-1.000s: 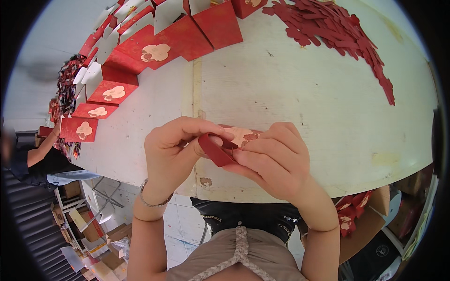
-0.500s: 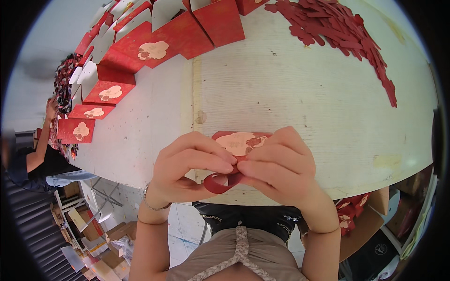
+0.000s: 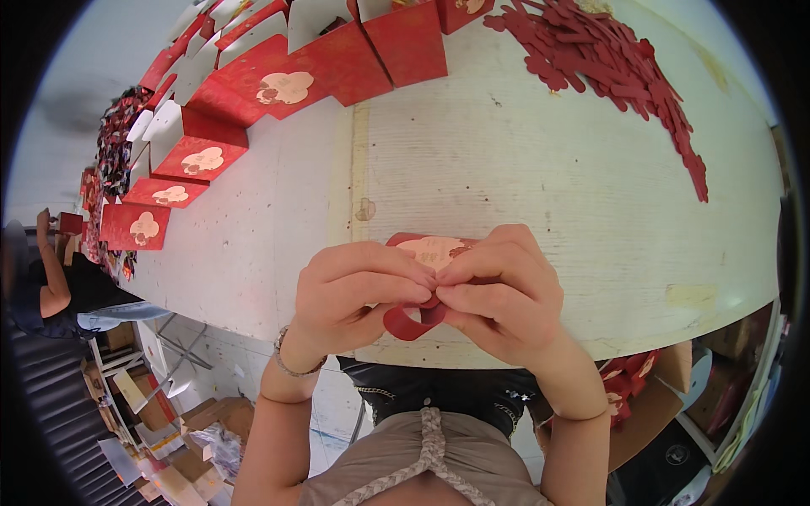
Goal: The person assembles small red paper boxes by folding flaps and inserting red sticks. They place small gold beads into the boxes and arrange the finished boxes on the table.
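Observation:
My left hand (image 3: 363, 287) and my right hand (image 3: 506, 291) meet close to the table's near edge. Both are closed, thumbs and fingertips pinching a dark red strip (image 3: 405, 327) that curls into a loop below them. Just beyond the fingertips lies a red piece with a pale flower-shaped print (image 3: 434, 247), partly covered by my hands. Whether the strip is joined to that piece is hidden behind my fingers.
Open red boxes (image 3: 337, 72) curve along the far left of the pale table (image 3: 472, 169). Dark red flower-ended strips (image 3: 616, 67) are heaped at the far right. Small dark wrapped items (image 3: 114, 160) lie behind the boxes. A co-worker (image 3: 72, 287) stands at left holding a red box (image 3: 70, 223).
My hands have drawn closer together, the left shifting right, and the loop has moved slightly right and up. The co-worker's hand has left the pile and now holds a red box.

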A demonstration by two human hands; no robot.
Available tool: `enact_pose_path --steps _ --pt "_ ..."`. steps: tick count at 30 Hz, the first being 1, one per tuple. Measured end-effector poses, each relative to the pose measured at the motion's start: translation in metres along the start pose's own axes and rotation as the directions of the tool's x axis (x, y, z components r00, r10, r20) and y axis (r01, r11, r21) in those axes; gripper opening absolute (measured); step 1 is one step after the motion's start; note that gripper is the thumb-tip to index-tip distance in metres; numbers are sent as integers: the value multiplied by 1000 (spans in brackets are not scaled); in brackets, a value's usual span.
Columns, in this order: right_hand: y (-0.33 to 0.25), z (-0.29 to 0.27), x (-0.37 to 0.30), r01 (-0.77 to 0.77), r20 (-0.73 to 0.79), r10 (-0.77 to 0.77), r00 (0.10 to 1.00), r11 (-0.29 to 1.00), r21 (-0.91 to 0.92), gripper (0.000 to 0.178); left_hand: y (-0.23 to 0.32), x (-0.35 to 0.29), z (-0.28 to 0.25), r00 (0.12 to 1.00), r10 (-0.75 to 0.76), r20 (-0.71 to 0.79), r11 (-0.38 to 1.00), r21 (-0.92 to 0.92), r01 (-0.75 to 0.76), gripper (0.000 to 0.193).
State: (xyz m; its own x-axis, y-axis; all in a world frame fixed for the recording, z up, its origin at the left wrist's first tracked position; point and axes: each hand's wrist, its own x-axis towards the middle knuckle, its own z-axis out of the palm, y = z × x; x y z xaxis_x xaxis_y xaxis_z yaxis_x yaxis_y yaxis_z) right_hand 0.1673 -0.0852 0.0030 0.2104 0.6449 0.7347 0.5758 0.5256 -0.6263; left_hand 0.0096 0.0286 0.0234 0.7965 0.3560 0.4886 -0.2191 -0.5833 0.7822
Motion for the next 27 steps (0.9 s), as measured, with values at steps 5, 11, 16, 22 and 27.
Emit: enact_pose_path --steps 5,11,16,22,27 --pt "-4 -1 1 -41 -14 40 999 998 -44 31 2 -2 3 999 -2 -37 1000 14 3 26" --pt "-9 -2 -3 -237 -8 238 971 970 60 33 3 -2 4 999 -10 -35 1000 28 11 19" --pt "-6 1 -2 -131 -54 136 989 988 86 35 5 2 2 1000 -4 28 999 39 3 19" --pt "-1 1 -6 -35 -51 34 998 999 -12 35 16 -4 5 895 -443 -50 888 -158 431 31" --pt "-30 0 5 -596 152 585 797 716 363 31 29 -2 4 930 -361 -61 929 65 365 50"
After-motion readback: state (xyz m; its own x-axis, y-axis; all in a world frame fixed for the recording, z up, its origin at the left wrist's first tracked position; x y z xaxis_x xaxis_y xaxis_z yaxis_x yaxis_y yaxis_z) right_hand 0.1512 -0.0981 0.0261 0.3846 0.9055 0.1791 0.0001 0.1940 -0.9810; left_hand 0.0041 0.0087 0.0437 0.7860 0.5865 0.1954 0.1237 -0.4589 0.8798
